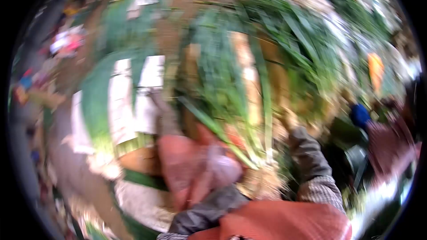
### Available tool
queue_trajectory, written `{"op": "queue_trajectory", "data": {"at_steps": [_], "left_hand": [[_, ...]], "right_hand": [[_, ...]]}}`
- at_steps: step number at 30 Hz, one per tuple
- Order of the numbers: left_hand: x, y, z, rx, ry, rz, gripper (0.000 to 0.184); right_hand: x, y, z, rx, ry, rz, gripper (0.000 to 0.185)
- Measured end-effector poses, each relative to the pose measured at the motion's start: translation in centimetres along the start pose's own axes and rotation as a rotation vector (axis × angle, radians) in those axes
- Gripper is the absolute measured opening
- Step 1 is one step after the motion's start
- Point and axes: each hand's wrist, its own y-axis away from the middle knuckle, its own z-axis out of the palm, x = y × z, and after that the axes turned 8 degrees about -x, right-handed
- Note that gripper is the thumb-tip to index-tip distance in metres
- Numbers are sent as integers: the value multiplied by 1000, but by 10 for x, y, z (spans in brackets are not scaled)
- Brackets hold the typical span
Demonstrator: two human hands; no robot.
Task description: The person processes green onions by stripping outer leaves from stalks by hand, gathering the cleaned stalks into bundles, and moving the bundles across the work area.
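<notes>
Long green-leaved stalks with pale stems, like leeks or green onions [222, 75], lie in front of me, their roots [264, 182] close to my body. My right hand [289, 120] reaches to the right side of this pile, beside more green stalks [307, 58]. It is smeared by motion, and I cannot make out its fingers or any grip. My left sleeve [209, 209] lies low in front of my red garment [280, 220], pointing toward the roots. My left hand is hidden or lost in blur there.
Leek bundles with white wrappers [121, 102] stand at left on brown ground [66, 182]. Reddish cloth or plastic [182, 164] lies beside the roots. At right are an orange object [376, 71], a blue round object [359, 115] and a dark red checked cloth [391, 144].
</notes>
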Motion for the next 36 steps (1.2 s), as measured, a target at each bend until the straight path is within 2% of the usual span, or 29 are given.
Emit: {"op": "queue_trajectory", "data": {"at_steps": [3, 4, 5, 6, 8, 9, 10, 11, 12, 13, 14, 16, 18, 19, 20, 22, 23, 24, 25, 27, 28, 29, 30, 31, 32, 33, 34, 36], "left_hand": [[-6, -11, -7, 29, -91, 176, 41], [-2, -10, -16, -49, -91, 174, 38], [2, -15, -19, 78, -271, 238, 36], [6, -18, -20, 208, -442, 291, 35], [2, -23, -16, 146, -302, 276, 32], [8, -21, 2, 303, -399, 287, 32], [5, -20, 12, 466, -500, 280, 31], [-2, -25, 6, 403, -444, 391, 30], [-8, -31, -2, 243, -183, 429, 25], [-9, -28, 5, 228, -184, 365, 23], [-5, -21, 15, 216, -188, 296, 21], [-12, -24, 8, 376, -285, 301, 21], [-13, -25, 4, 284, -330, 388, 19], [-11, -25, -2, 247, -289, 317, 14], [-4, -21, -8, 189, -198, 156, 12], [-1, -19, -19, 159, -92, -45, 19], [-6, -18, -12, 282, -214, 125, 15], [-7, -27, -38, 274, -168, 182, 14], [-9, -24, -32, 320, -209, 172, 16], [-8, -23, -10, 368, -254, 165, 19], [-5, -19, -1, 375, -224, 131, 20], [-8, -19, 4, 392, -191, 101, 21], [-8, -18, 1, 331, -206, 111, 22], [-10, -20, 0, 318, -230, 121, 22], [-11, -22, -1, 305, -255, 136, 21], [-11, -23, -5, 308, -261, 142, 21], [-11, -22, -12, 327, -228, 141, 21], [-6, -19, -13, 347, -197, 145, 20]], "right_hand": [[32, -74, 48, -15, 199, -107, 14], [48, -85, 56, 4, 216, -138, 14], [70, -88, 57, 37, 207, -187, 14], [41, -71, 30, 20, 65, -81, 8], [26, -38, -13, -306, -262, -21, 12], [-63, 10, -61, -316, -662, 216, 12], [-114, 44, -86, -312, -752, 183, 11], [-152, 76, -106, -410, -976, 233, 17], [-151, 96, -98, -406, -997, 262, 17], [-167, 112, -94, -372, -1088, 259, 13], [-190, 126, -106, -380, -991, 191, 12], [-185, 140, -101, -310, -967, 195, 13], [-192, 162, -113, -292, -1068, 241, 14], [-186, 176, -124, -387, -1108, 235, 14], [-170, 196, -129, -413, -1179, 158, 12], [-130, 239, -129, -357, -1223, 304, 12], [-110, 262, -131, -449, -1158, 380, 14], [-73, 282, -119, -655, -937, 438, 16], [-45, 289, -106, -640, -950, 455, 16], [4, 287, -78, -680, -580, 6, 19], [-16, 277, -82, -616, -439, 63, 25], [-63, 251, -97, -470, -560, 235, 34], [-107, 223, -110, -339, -667, 311, 43], [-144, 192, -116, -267, -723, 325, 52], [-162, 169, -116, -337, -781, 219, 55], [-163, 148, -104, -444, -838, 156, 51], [-157, 130, -90, -534, -732, 130, 41], [-157, 128, -84, -458, -1108, 164, 29]]}}
